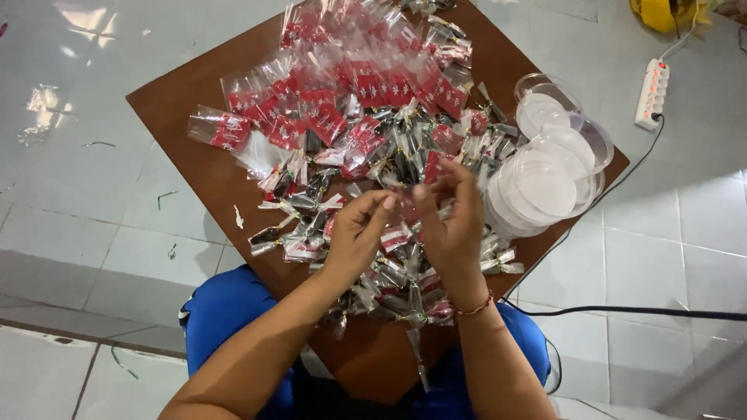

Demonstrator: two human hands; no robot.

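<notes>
Near the centre of the frame the left hand [356, 233] and the right hand [450, 222] are raised side by side above a brown wooden table [194, 101], palms turned toward each other. Their fingertips are drawn together around a small twisted cellophane packet [398, 230], which sits between the two hands just above the pile; the exact pinch is partly hidden by the fingers. A heap of tied clear packets [389, 167] with dark contents covers the middle of the table, and flat clear bags with red printed bands [350, 78] spread toward the top. Stacked clear plastic lids [548, 175] lie at the right edge. A white power strip [652, 93] rests on the tiled floor [70, 194], upper right.
</notes>
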